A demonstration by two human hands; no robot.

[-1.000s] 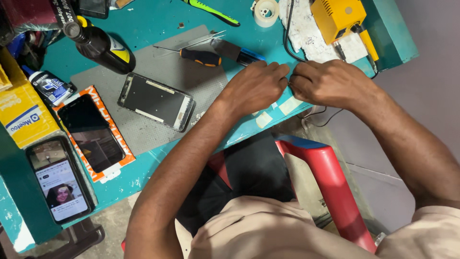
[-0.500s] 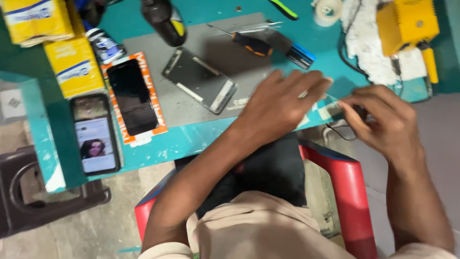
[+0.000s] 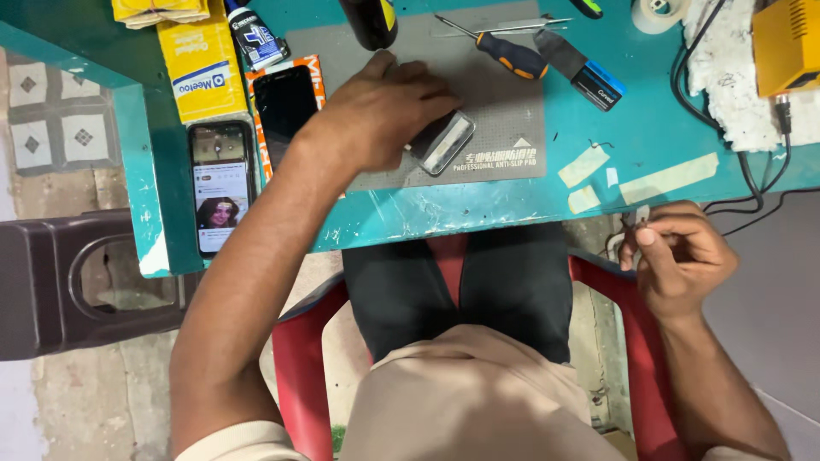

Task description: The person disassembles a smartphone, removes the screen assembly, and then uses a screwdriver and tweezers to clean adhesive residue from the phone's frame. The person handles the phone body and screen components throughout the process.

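Pressing the phone frame (image 3: 444,141) flat against the grey mat (image 3: 504,102) under its fingers, the left hand (image 3: 384,111) is steadying it squarely while the right hand (image 3: 679,256), off the surface (image 3: 649,111), is pinching something small.

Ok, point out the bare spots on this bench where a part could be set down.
Free: the grey mat between the screwdriver and its printed corner; the teal table between the blue-ended tool and the tape strips. Crowded: the left end, with two phones, yellow boxes, and the left hand on a phone frame.
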